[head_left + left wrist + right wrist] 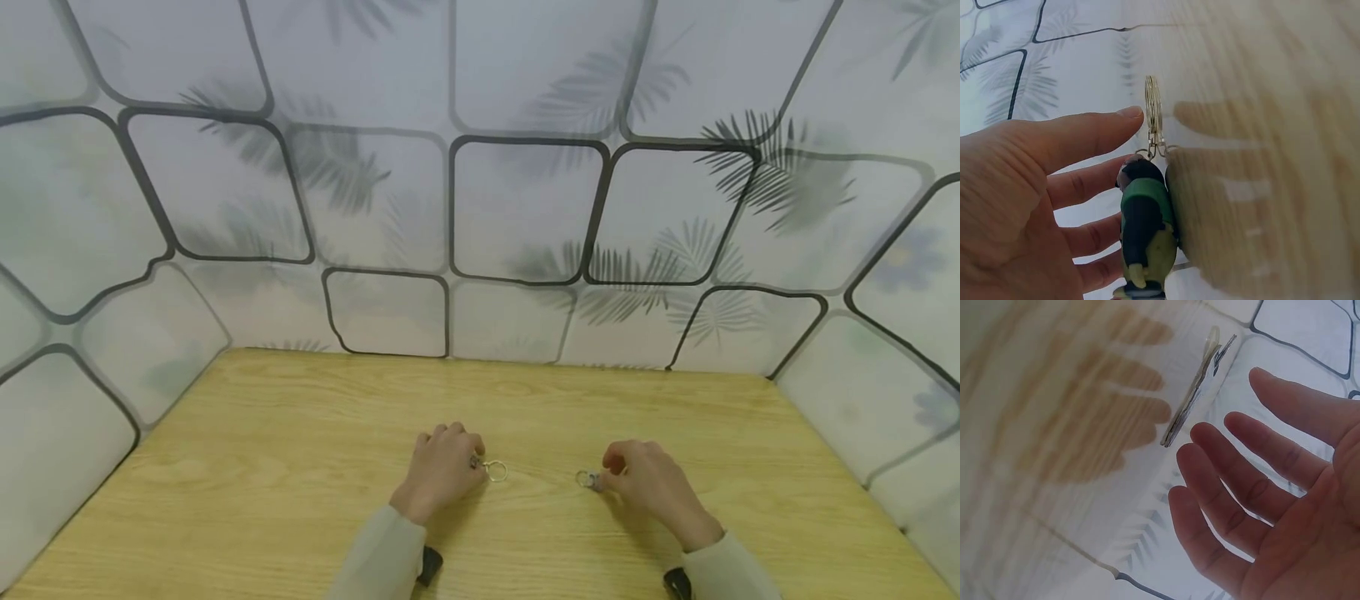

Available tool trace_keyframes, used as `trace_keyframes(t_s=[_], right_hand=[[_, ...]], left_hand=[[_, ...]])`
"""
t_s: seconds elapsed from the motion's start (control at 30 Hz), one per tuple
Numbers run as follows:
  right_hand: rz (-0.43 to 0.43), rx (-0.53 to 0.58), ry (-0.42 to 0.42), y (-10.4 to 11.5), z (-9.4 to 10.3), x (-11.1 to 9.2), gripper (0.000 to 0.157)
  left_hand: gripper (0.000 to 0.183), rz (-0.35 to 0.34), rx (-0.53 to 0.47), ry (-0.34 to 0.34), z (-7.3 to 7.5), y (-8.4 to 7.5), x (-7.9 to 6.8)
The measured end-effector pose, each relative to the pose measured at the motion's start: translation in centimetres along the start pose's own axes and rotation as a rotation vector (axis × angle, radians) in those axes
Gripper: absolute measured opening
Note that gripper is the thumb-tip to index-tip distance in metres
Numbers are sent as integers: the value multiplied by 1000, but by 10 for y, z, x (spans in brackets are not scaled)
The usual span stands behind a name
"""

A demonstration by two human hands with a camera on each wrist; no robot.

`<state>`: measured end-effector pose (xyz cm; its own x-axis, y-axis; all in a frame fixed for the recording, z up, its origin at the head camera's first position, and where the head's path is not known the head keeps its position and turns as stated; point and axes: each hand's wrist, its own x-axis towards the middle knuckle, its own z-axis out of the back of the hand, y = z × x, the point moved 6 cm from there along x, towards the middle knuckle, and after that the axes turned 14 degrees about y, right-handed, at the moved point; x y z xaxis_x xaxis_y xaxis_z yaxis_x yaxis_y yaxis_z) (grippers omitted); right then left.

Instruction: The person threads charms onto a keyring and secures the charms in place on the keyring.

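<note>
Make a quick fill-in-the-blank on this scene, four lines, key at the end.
1. The right hand is nearer the flat keychain; the figurine keychain is nearer the ____ hand.
2. The band across the figurine's dark upper body is ____.
3. The split ring above the figurine is ____ in colour.
4. The number of keychains on the wood-grain table in the head view is ____.

Missing words: left; green; gold; two.

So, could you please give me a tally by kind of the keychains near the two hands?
Figure keychain, by the left hand: 1
Flat keychain, by the right hand: 1
Total: 2
</note>
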<state>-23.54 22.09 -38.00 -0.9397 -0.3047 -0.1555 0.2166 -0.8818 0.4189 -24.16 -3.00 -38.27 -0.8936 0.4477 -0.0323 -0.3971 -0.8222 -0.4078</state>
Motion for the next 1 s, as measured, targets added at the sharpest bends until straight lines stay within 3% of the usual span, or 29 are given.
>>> trace_keyframes(t_s=[0.27,0.47,0.6,1.0], right_hand=[[12,2,-20,0,1,0,14],[13,-2,-27,-1,0,-1,16],[14,-6,-30,0,0,-1,15],[-3,4,-18,-2,0,0,13]], left_hand=[[18,35,-54,41,-4,-2,7],[23,86,-16,63,-6,-5,11],[21,86,-7,67,-8,-8,14],[23,79,-106,93,-12,-7,17]])
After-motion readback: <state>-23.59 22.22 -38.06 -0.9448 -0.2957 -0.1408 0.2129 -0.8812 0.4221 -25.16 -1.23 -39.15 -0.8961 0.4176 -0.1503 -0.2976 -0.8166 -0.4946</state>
